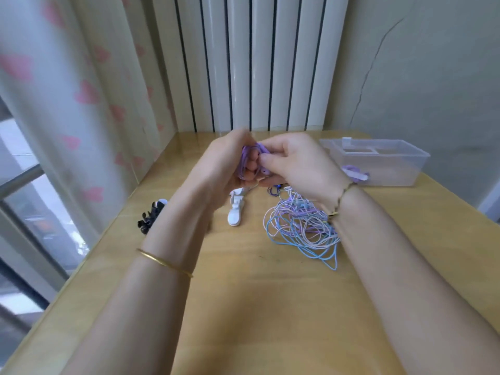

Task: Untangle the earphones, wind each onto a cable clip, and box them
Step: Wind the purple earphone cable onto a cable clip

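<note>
At the left edge of the frame hangs a curtain [81, 90] with pink hearts, and a window [24, 185] shows beside it. On the wooden table [257, 293], left of centre, lie some black clips [151, 215], just beyond your left forearm, which wears a gold bangle [165, 262].

Your left hand [224, 169] is raised over the table at the centre of the frame, its fingers curled round a coil of purple earphone cable [247, 161]. A white radiator [257, 63] fills the upper centre behind it. Just below the hands, a white clip [236, 209] lies on the table.

Your right hand [300, 166] meets the left one at the coil. Its thumb and forefinger pinch the same cable on the coil's right side, so both hands are together on it.

Lower and to the right, a loose tangle of cables [300, 226] in blue, pink and lilac lies on the table. Part of it is hidden by your right wrist, which wears a thin bracelet [342, 197].

At the upper right of the table stands a clear plastic box [378, 163], open on top. A small purple bundle [354, 173] sits at its near left corner. You cannot tell from here whether it lies inside the box or against its wall.
</note>
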The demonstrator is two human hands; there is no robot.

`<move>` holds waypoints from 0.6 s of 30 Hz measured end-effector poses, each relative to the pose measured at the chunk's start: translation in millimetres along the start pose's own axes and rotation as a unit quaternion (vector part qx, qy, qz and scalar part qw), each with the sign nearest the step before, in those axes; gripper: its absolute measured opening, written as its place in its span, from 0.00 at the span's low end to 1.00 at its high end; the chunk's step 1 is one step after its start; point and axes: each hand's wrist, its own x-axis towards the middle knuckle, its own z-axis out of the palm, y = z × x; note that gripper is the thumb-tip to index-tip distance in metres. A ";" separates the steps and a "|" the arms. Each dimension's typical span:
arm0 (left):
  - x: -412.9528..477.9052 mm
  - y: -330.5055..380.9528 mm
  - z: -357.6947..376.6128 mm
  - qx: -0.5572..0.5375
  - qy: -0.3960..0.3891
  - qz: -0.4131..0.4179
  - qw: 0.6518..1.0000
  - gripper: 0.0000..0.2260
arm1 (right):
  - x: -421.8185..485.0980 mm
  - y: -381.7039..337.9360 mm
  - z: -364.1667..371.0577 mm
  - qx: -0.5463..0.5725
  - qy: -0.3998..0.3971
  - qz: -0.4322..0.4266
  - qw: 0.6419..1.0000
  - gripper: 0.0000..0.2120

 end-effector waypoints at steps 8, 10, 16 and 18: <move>6.3 -15.8 -13.1 0.065 0.105 0.060 0.991 0.16 | 13.4 18.3 24.9 0.026 0.039 0.008 0.999 0.09; 6.8 -17.0 -13.6 0.061 0.114 0.064 0.990 0.17 | 13.0 20.7 26.1 0.031 0.046 0.009 0.998 0.10; 11.3 -27.4 -12.1 0.061 0.107 0.101 0.987 0.15 | 9.9 26.0 28.0 -0.001 0.076 -0.004 0.997 0.10; 13.3 -30.0 -14.0 0.067 0.116 0.112 0.985 0.12 | 9.0 27.1 28.7 -0.032 0.094 -0.014 0.995 0.10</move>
